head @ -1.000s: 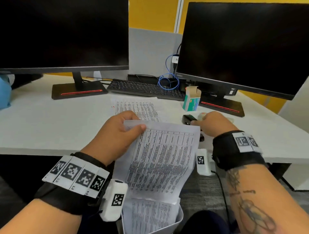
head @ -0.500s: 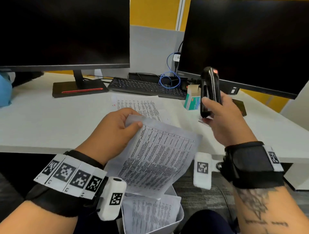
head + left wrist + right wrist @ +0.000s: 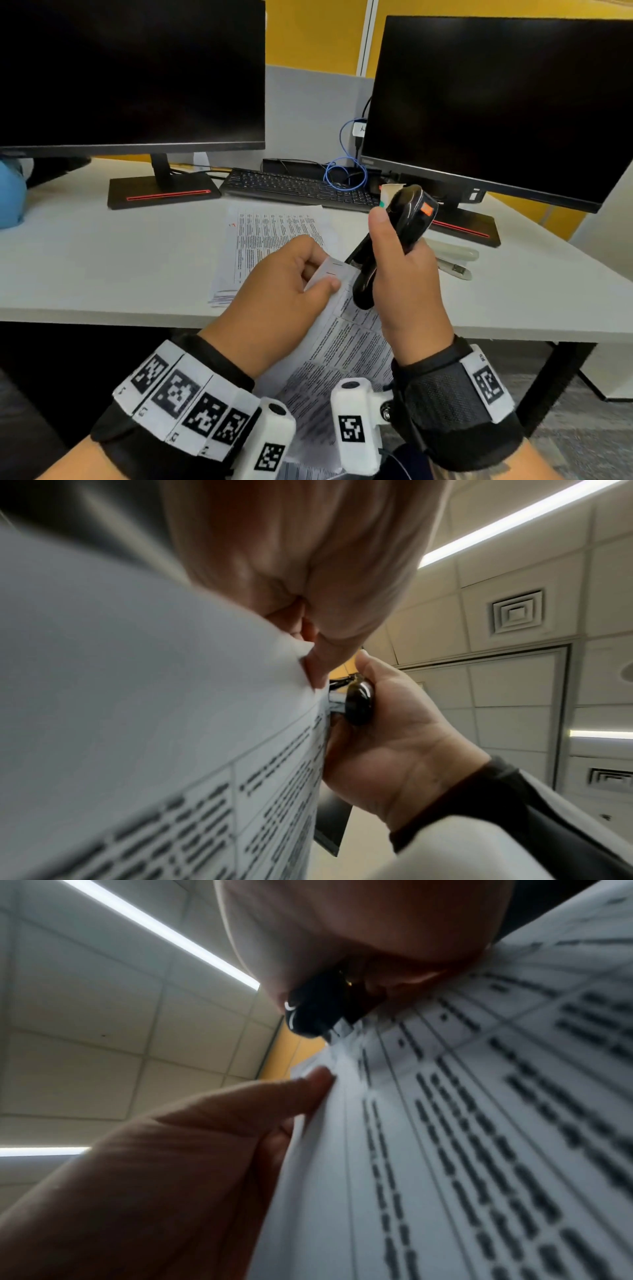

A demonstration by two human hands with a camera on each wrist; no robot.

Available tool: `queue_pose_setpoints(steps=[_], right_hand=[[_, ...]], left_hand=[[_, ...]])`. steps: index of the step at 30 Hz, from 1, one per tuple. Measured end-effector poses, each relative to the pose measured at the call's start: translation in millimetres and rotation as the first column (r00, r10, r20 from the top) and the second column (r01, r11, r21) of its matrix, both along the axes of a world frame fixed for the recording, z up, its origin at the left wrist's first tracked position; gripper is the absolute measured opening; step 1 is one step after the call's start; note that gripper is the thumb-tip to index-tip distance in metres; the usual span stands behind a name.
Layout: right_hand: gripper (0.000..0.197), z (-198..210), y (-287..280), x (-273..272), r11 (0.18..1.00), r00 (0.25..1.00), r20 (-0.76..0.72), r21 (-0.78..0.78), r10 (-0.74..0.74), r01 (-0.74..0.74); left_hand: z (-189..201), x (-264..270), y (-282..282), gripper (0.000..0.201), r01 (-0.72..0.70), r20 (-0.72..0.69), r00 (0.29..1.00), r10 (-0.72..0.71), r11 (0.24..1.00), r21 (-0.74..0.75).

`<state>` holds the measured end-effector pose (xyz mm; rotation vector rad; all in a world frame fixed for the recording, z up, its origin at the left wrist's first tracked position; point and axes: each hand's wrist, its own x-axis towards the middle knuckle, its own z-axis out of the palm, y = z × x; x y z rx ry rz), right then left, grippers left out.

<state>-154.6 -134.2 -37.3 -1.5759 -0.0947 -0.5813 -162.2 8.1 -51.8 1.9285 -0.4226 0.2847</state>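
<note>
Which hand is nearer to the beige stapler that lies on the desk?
Right. The right hand, gripping the black stapler, is just beside the beige stapler, on its left; the left hand, pinching the paper, is farther left, beyond the right hand.

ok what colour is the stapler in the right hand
The stapler is glossy black with an orange sticker, clearest in the head view.

the stapler [image 3: 407,222] is glossy black with a small orange-red patch near its top. the sheet [image 3: 346,347] is white, ruled with black table lines and rows of black print. behind the stapler, the counter [image 3: 102,260] is pale grey-white, the keyboard [image 3: 294,186] is black, and the wall [image 3: 315,31] is yellow.
</note>
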Motion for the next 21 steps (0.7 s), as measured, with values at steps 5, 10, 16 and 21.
queue_pose_setpoints(steps=[5, 10, 16, 21], right_hand=[[0.041, 2.5, -1.7, -1.8, 0.999, 0.997, 0.049, 0.000, -0.054, 0.054], [0.042, 1.1, -5.9, -0.1, 0.998, 0.993, 0.103, -0.024, -0.052, 0.055], [0.042, 2.5, -7.6, 2.4, 1.000, 0.992, 0.125, -0.029, 0.004, 0.000], [0.038, -0.9, -22.1, 1.1, 0.994, 0.970, 0.239, 0.104, -0.053, 0.029]], left_hand=[[3.9, -6.6, -6.9, 0.017, 0.051, -0.011, 0.999, -0.053, 0.992, -0.113], [-1.0, -9.5, -12.5, 0.020, 0.105, -0.051, 0.993, -0.111, 0.988, -0.110], [-4.1, -11.9, -15.3, 0.020, 0.092, -0.002, 0.996, -0.092, 0.994, -0.066], [-7.0, -1.4, 0.3, 0.032, 0.085, 0.172, 0.984, -0.053, 0.979, -0.185]])
